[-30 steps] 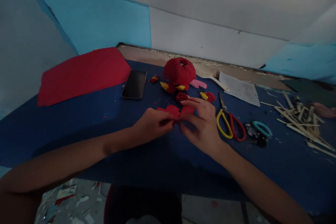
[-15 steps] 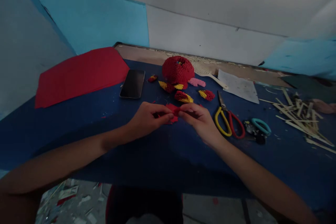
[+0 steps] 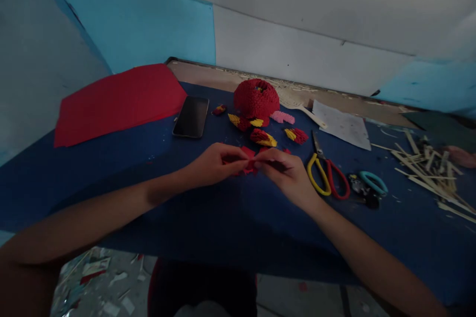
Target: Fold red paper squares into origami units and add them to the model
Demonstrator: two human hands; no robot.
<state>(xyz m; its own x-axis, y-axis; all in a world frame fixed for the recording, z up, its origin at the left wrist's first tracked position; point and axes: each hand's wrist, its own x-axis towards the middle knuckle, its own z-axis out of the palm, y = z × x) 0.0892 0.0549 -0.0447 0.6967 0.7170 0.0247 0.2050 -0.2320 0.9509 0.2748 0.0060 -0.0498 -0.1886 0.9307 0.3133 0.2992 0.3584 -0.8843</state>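
Note:
My left hand and my right hand meet over the blue table, their fingertips pinched on a small piece of red paper. More red paper bits lie just beneath and behind the fingers. Beyond them sit red-and-yellow folded pieces, another such piece to the right, and a large round red folded-paper body. A pink folded piece lies beside that body. The exact shape of the held paper is hidden by my fingers.
Red sheets and a phone lie to the left. Scissors with yellow and red handles, a turquoise-handled tool, a white sheet and a pile of thin sticks lie on the right. A wall stands behind.
The whole view has shifted slightly, so the table items appear a little further right. Both hands keep their pinch, with the fingertips closer together and less of the held red paper showing.

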